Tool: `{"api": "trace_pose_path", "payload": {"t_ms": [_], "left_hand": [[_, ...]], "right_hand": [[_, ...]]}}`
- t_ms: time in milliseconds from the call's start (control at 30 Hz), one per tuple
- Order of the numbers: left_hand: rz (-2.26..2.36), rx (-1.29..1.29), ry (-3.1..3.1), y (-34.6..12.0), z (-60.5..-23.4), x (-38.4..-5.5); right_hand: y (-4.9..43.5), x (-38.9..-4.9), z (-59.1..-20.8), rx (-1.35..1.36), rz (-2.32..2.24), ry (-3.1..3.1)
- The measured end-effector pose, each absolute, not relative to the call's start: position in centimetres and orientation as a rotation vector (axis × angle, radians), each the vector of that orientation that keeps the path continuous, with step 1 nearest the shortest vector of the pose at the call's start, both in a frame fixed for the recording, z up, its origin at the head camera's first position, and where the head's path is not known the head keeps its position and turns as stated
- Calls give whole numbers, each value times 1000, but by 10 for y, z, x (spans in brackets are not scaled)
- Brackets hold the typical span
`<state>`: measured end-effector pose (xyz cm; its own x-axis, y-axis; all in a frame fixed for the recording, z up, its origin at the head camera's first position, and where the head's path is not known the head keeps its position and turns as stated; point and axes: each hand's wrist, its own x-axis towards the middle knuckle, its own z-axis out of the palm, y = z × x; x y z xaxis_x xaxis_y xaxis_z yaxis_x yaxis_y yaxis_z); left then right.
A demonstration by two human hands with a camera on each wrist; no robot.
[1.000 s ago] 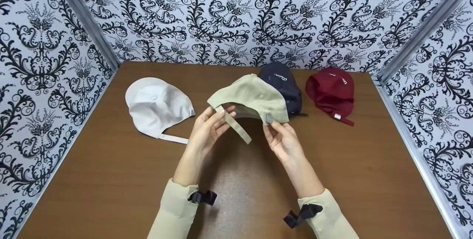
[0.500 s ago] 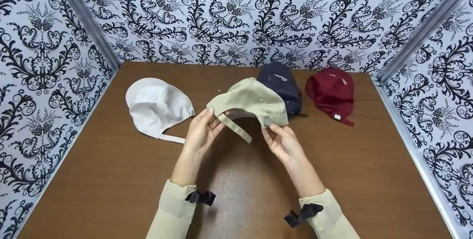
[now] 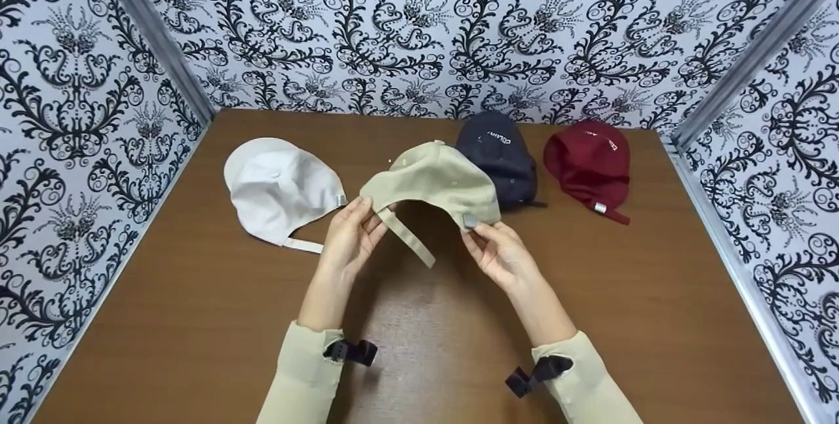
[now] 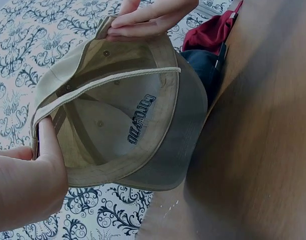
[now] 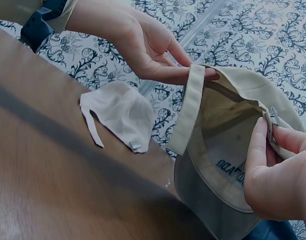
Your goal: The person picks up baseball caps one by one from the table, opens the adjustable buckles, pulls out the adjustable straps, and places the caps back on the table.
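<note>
Both hands hold a beige baseball cap (image 3: 432, 178) above the table, its back opening turned toward me. My left hand (image 3: 349, 235) pinches the rim at the left, where the loose strap (image 3: 409, 238) hangs down undone. At the right, my right hand (image 3: 499, 250) pinches the other back corner beside the metal buckle (image 3: 470, 221). The left wrist view looks into the cap, showing the dark brim (image 4: 185, 130) and stitched lettering (image 4: 141, 119) inside. In the right wrist view, thumb and fingers (image 5: 288, 137) grip the cap's edge at the buckle.
A white cap (image 3: 282, 188) lies at the left of the brown table (image 3: 196, 345). Behind the beige cap sits a navy cap (image 3: 498, 155), partly covered by it in the head view. A red cap (image 3: 586, 162) lies farther right. Patterned walls (image 3: 419, 37) enclose three sides.
The beige cap has shifted slightly left and toward me, tipping a little. My left hand has slid its hold to the cap's outer corner, its thumb off the strap. Other caps stayed put.
</note>
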<state>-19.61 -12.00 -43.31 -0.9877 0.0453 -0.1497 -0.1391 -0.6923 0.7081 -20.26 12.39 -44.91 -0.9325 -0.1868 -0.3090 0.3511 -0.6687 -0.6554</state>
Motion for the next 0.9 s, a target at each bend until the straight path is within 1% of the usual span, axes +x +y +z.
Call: {"api": "trace_pose_path", "payload": {"t_ms": [333,900], "left_hand": [[2780,-217,1208,-125,-441,-198],[2746,-356,1262,-131,-456,-204]], "right_hand": [[128,-209,-455,288,-2545,1134],[128,-229,-458,227,-2392,1210]]}}
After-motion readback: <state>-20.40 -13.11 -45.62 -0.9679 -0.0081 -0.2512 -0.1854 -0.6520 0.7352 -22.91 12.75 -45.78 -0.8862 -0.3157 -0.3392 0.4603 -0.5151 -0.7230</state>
